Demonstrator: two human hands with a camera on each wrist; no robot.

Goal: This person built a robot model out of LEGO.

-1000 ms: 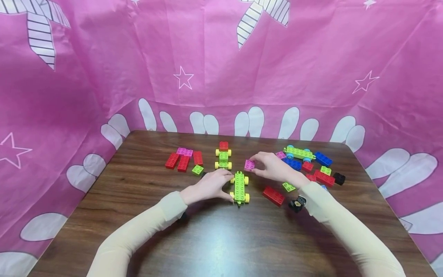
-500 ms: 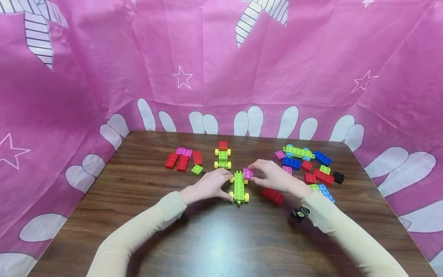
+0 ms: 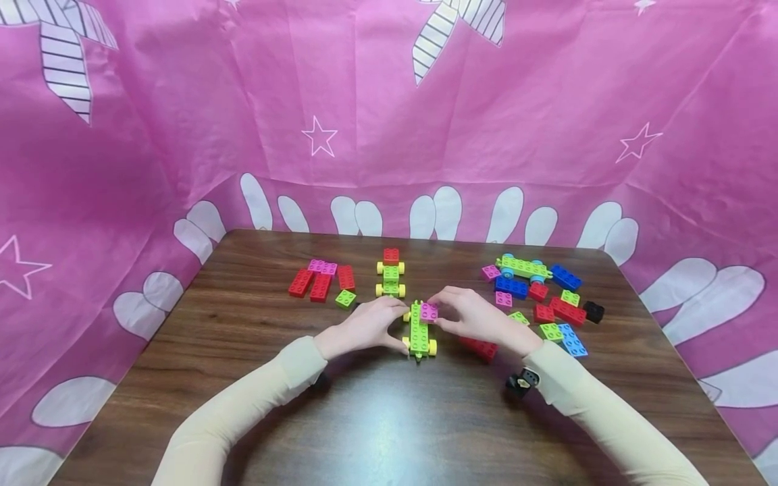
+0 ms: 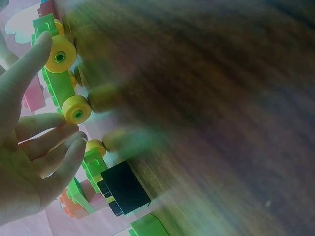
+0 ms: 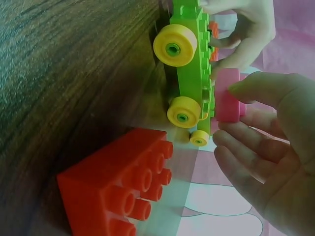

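In the head view my left hand (image 3: 365,329) is at the left side of a lime-green toy car base (image 3: 419,337) with yellow wheels. The left wrist view has its thumb at one end of the car base (image 4: 59,86) and the fingers by the wheel at the other. My right hand (image 3: 480,318) pinches a pink square brick (image 3: 428,312) between thumb and fingertips. That pink brick (image 5: 227,93) is upright over the studs in the right wrist view, overlapping the base near its far end. The brick's underside is hidden.
Behind the base stands another green car base (image 3: 391,273) with a red brick (image 3: 391,255). Red and pink bricks (image 3: 322,267) lie left. To the right are a blue-wheeled base (image 3: 524,267), blue bricks (image 3: 510,287), a red brick (image 3: 480,348) and a black figure piece (image 3: 521,383).
My right hand has carried the pink brick leftward and toward me, from beside the car base to over its far end. The left hand has stayed at the base.
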